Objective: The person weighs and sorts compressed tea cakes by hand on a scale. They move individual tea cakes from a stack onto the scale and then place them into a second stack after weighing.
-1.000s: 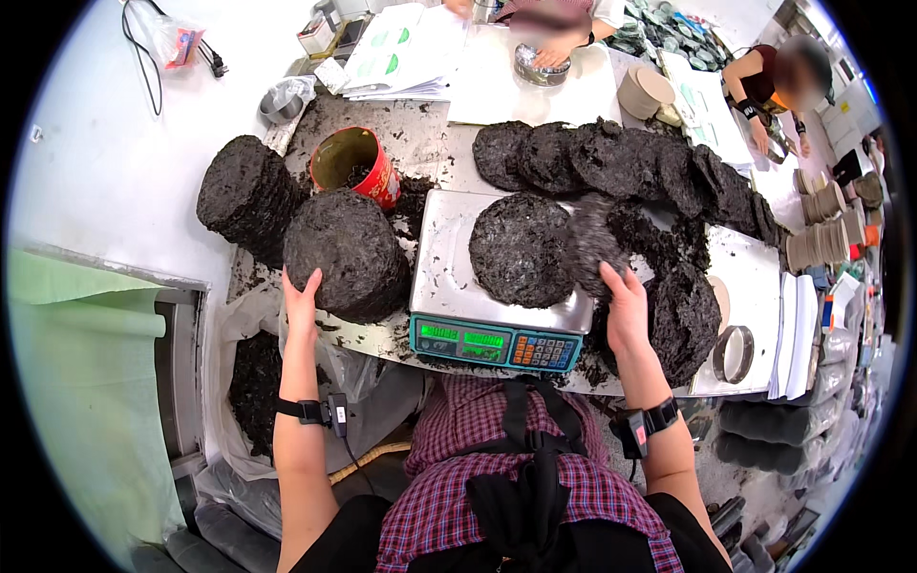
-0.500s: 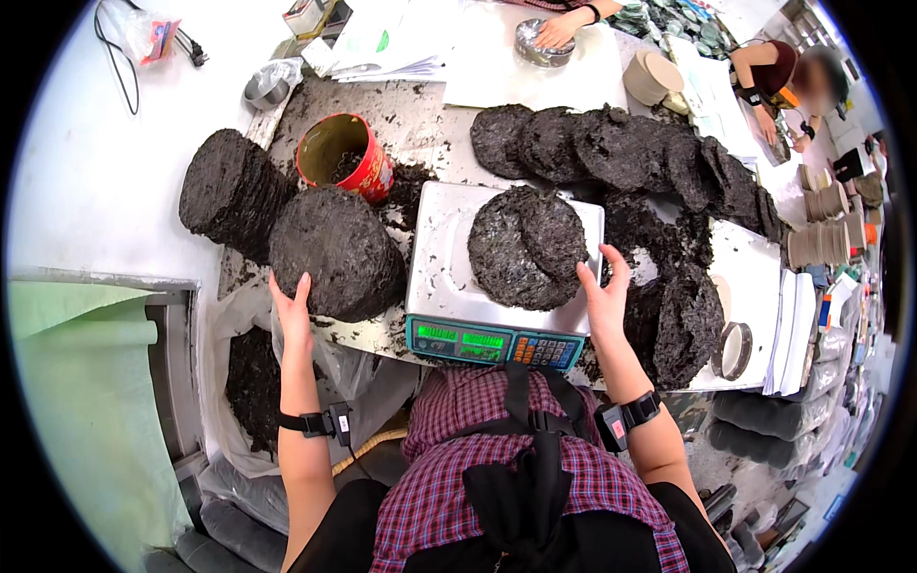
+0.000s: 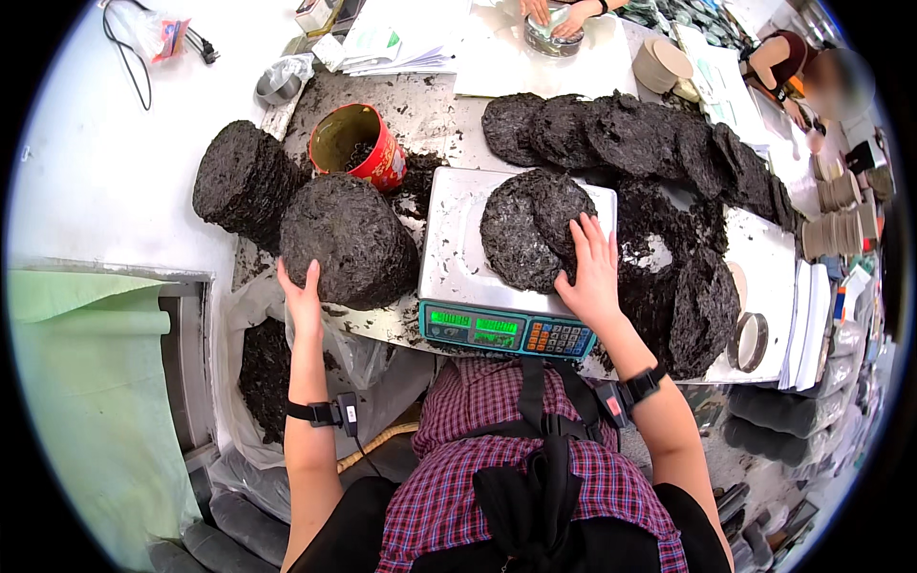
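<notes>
Two dark, shaggy round discs of pressed leaf-like material (image 3: pixel 516 234) overlap on the metal pan of a digital scale (image 3: pixel 449 224). My right hand (image 3: pixel 594 272) lies with spread fingers on the right edge of the upper, smaller disc (image 3: pixel 562 215). To the left of the scale stands a thick stack of the same dark discs (image 3: pixel 349 239). My left hand (image 3: pixel 304 296) is open, its fingertips against the stack's near left side. The scale's green display (image 3: pixel 473 323) is lit, beside its keypad.
A red tub (image 3: pixel 380 162) with dark crumbs stands behind the stack, another dark stack (image 3: pixel 244 181) to its left. Overlapping discs (image 3: pixel 630 138) line the back. Loose dark material (image 3: pixel 659 215) lies right of the scale. Across the table, a person's hands (image 3: pixel 564 19) press a round tin.
My right hand has moved from beside the scale pan onto the upper disc, fingers spreading over its edge. My left hand stays at the stack. The whole view has shifted slightly.
</notes>
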`<action>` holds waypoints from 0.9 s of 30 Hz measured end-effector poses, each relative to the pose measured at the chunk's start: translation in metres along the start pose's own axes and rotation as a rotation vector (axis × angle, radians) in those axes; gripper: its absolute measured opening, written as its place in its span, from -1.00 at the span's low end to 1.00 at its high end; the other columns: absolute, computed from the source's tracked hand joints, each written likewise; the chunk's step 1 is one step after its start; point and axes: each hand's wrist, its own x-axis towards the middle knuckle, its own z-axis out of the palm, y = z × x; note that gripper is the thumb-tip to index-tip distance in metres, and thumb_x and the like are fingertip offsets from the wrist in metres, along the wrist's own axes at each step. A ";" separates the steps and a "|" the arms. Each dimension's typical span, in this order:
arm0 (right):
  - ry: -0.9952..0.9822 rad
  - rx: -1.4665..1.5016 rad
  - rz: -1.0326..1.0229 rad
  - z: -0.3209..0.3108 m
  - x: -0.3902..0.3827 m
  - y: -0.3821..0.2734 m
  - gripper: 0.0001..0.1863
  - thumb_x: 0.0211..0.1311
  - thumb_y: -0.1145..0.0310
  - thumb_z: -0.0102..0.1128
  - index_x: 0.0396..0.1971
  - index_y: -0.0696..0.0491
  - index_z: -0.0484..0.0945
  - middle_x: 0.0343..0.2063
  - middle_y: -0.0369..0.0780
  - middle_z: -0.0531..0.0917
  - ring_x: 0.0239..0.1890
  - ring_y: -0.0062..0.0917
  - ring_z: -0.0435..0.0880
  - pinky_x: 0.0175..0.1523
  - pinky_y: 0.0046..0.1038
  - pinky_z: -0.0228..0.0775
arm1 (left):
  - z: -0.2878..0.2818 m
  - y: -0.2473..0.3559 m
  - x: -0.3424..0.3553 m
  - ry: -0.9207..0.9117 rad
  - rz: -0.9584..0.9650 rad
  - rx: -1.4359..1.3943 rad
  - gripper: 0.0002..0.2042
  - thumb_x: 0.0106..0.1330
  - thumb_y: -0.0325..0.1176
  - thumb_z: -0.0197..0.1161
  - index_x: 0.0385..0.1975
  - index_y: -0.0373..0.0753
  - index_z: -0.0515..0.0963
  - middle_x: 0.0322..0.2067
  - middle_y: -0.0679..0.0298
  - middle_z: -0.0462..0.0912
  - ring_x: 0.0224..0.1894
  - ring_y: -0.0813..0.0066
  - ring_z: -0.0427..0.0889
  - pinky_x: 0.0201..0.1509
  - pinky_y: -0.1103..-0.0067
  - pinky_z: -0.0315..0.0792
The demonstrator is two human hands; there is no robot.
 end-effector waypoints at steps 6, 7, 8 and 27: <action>0.163 0.295 0.222 -0.013 -0.002 0.017 -0.57 0.01 0.57 0.07 -0.03 0.08 0.50 -0.08 -0.11 0.60 -0.01 -0.22 0.55 0.12 -0.28 0.37 | 0.034 0.044 -0.045 0.200 0.692 0.444 -0.34 0.30 -0.38 0.17 0.33 -0.40 0.01 0.33 -0.03 0.05 0.37 0.08 0.03 0.43 0.28 -0.14; 0.309 0.432 0.198 -0.019 0.000 0.014 -0.59 0.02 0.60 0.06 -0.05 0.07 0.52 -0.11 -0.10 0.61 -0.05 -0.20 0.57 0.08 -0.30 0.40 | 0.046 0.055 -0.061 0.176 0.718 0.426 -0.33 0.28 -0.40 0.18 0.33 -0.38 0.00 0.33 -0.02 0.05 0.37 0.08 0.03 0.43 0.26 -0.14; 0.406 0.430 0.056 -0.027 0.003 0.014 -0.58 -0.03 0.61 0.08 -0.08 0.07 0.53 -0.12 -0.10 0.62 -0.07 -0.19 0.58 0.05 -0.31 0.43 | 0.060 0.070 -0.077 0.085 0.691 0.365 -0.27 0.23 -0.39 0.23 0.34 -0.36 -0.02 0.35 -0.02 0.00 0.39 0.05 -0.02 0.43 0.25 -0.15; 0.374 -0.124 0.827 -0.121 -0.167 0.180 -0.36 -0.08 0.23 0.43 0.00 0.13 0.35 0.20 0.00 0.27 0.28 -0.09 0.15 0.35 -0.14 -0.02 | 0.209 0.104 -0.145 -0.903 0.288 0.016 -0.85 0.36 -0.47 0.07 -0.20 -0.43 0.49 -0.33 0.21 0.67 -0.27 0.53 0.61 -0.08 0.59 0.44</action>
